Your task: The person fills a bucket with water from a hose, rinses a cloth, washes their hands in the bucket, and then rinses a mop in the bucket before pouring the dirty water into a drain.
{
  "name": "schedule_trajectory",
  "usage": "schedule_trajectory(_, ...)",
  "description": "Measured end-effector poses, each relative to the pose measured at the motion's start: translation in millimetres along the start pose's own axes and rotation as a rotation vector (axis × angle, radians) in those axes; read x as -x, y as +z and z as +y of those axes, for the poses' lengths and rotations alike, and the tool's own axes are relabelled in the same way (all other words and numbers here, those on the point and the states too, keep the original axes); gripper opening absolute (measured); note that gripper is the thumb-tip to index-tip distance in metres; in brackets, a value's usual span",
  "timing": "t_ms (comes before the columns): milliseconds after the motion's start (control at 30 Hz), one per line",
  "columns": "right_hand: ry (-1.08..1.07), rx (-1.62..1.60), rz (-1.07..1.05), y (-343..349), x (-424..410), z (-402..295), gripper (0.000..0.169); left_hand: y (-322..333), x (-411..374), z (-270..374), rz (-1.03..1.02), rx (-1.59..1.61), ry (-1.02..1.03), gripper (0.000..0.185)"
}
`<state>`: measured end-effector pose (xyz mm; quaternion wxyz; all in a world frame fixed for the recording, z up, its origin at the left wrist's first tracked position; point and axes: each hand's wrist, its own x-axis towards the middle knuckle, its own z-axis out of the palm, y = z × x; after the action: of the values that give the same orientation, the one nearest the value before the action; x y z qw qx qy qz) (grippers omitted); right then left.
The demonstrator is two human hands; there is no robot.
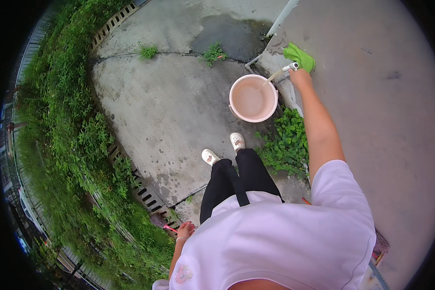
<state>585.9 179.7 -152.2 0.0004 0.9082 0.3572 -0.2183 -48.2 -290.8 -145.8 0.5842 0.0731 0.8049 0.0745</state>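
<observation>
My right hand (301, 78) reaches forward and is closed at a white and grey tap (291, 67); its grip is partly hidden by the wrist. From the tap a pale hose (273, 77) slants down into a light pink bucket (253, 116), which stands on the concrete and holds some cloudy water. A bright green cloth (299, 58) lies just beyond my right hand. My left hand (185, 230) hangs at my side, fingers loosely curled with nothing visible in them. Behind it in the view runs the red handle (170, 228) of a mop with a greyish-purple head (158, 220).
Leafy weeds (286, 141) grow beside the bucket. A slotted drain cover (148, 198) edges the concrete (166, 105) by a dense hedge (58, 127). Beyond the bucket spreads a wet patch (232, 36). A second mop head (381, 243) is behind my right shoulder, near the smooth grey surface (380, 127).
</observation>
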Motion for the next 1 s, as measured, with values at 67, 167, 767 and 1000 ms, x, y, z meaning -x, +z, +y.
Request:
schedule_trajectory(67,-0.014,-0.010,0.021,-6,29,-15,0.043,-7,-9,18,-0.003,0.067,0.012,0.017)
schedule_trajectory(167,0.036,-0.088,0.039,-16,71,4,0.044,0,-35,64,0.014,0.113,0.074,0.017)
schedule_trajectory(767,0.182,-0.437,-0.490,119,221,163,0.015,101,284,430,-1.536,-0.016,1.355,0.023)
schedule_trajectory(1000,-0.033,-0.686,-0.425,124,226,119,0.014,44,465,371,-2.488,-0.207,1.216,0.060)
